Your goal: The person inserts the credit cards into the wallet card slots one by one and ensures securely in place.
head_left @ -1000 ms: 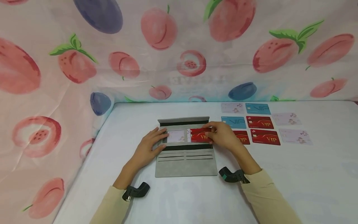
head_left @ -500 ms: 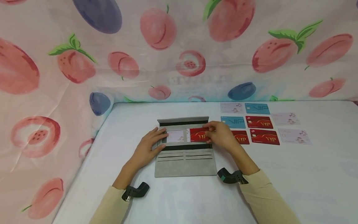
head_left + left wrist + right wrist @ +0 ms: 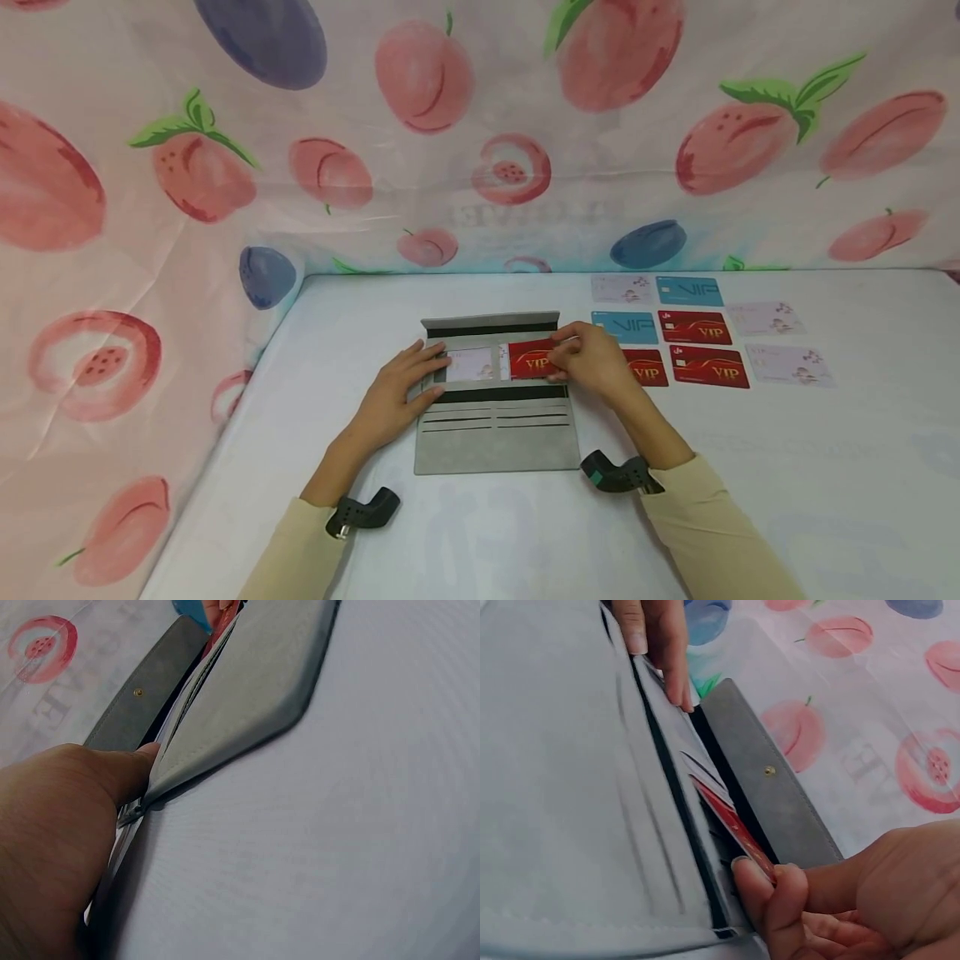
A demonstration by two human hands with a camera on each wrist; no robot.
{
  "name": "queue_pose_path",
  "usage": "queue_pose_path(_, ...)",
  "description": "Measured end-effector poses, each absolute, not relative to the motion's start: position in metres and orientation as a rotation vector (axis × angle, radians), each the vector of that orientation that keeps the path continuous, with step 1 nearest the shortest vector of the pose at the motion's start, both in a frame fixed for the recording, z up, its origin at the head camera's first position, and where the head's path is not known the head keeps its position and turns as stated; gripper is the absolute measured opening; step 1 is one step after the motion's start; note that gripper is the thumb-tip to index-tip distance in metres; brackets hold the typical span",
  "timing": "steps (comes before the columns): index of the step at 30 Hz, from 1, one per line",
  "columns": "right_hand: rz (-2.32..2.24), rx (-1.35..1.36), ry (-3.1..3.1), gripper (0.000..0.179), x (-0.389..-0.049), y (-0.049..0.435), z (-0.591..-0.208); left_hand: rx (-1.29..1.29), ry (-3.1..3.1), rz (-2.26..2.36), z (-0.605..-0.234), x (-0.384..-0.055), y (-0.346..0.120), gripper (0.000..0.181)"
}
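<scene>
A grey wallet (image 3: pixel 495 454) lies unfolded in front of me, its flap with a brass snap (image 3: pixel 769 771) raised at the far side. My right hand (image 3: pixel 596 358) pinches a red VIP card (image 3: pixel 528 359) between thumb and fingers by its right end. In the right wrist view the card is tilted, its left end at a slot over the wallet's middle panel. Left of it a pale flowered card (image 3: pixel 470 365) sits in the wallet. My left hand (image 3: pixel 390 396) rests with extended fingers on the wallet's left edge, fingertips at the pale card and thumb (image 3: pixel 135 769) on the near fold.
Right of the wallet, several cards lie in rough rows: blue VIP cards (image 3: pixel 690 291), red VIP cards (image 3: pixel 709 367) and pale flowered cards (image 3: pixel 789 367). Behind the white table (image 3: pixel 825 500) hangs a fruit-print cloth (image 3: pixel 600 167). Each wrist wears a black device (image 3: pixel 365 509).
My right hand has shifted slightly left and the red VIP card has risen a little at its far edge. The left hand and the wallet stay where they were.
</scene>
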State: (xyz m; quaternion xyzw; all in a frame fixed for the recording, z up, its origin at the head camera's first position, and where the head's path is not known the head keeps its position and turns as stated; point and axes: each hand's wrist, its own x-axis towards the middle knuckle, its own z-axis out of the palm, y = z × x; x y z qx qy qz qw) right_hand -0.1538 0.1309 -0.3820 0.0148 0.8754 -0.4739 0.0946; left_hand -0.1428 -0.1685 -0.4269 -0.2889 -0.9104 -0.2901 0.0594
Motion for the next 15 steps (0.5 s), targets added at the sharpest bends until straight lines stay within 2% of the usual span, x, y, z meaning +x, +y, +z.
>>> queue_pose_path(15, -1.517, -0.003, 2.484, 0.034, -0.152, 0.1276, -0.3831, -0.866, -2.766, -0.881, -0.4262, -0.143, -0.1687, 0.042)
